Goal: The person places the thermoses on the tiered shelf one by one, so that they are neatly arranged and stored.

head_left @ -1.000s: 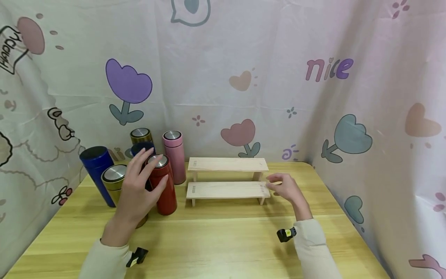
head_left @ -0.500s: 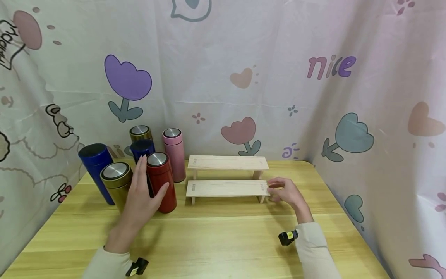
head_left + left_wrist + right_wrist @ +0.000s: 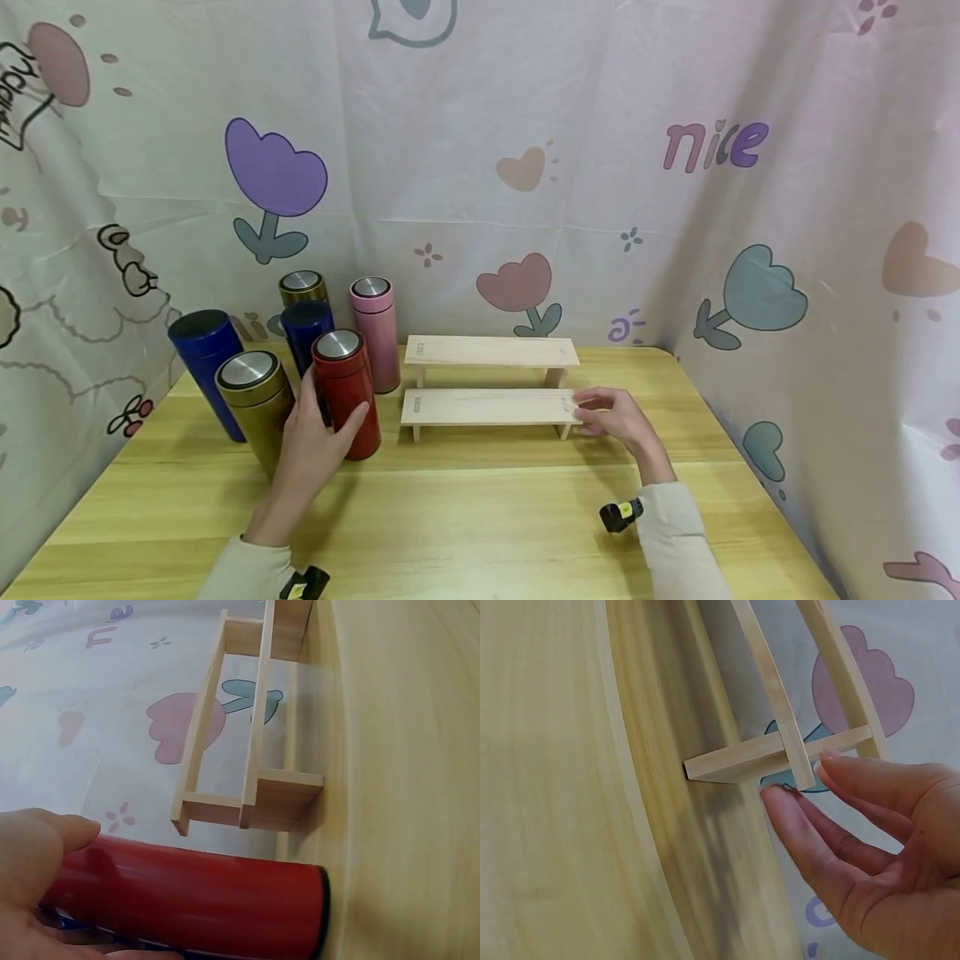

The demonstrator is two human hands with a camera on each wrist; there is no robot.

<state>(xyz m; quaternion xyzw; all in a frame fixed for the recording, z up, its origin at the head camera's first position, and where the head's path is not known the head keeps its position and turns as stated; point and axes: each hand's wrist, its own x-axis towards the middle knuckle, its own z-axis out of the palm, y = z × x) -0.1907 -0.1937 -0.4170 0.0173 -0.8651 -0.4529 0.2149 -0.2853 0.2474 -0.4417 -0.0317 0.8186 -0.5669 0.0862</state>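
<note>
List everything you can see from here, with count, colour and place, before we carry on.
Red bottle: 1, red with silver lid top, upright on the table, in the left hand
Pink bottle: 1, pink, behind the red one
Blue bottles: 2, blue, one far left, one just behind the red one
Gold bottles: 2, gold, one front left, one at the back
Two-tier stand: 1, pale wood, right of the bottles
Table: 1, yellowish wood
Printed cloth: white with coloured prints, behind and at the sides
Wrist cameras: 2, black, at the cuffs
Sleeves: 2, cream
Left hand: 1, round the red bottle
Right hand: 1, at the stand's lower right end; grip unclear
</note>
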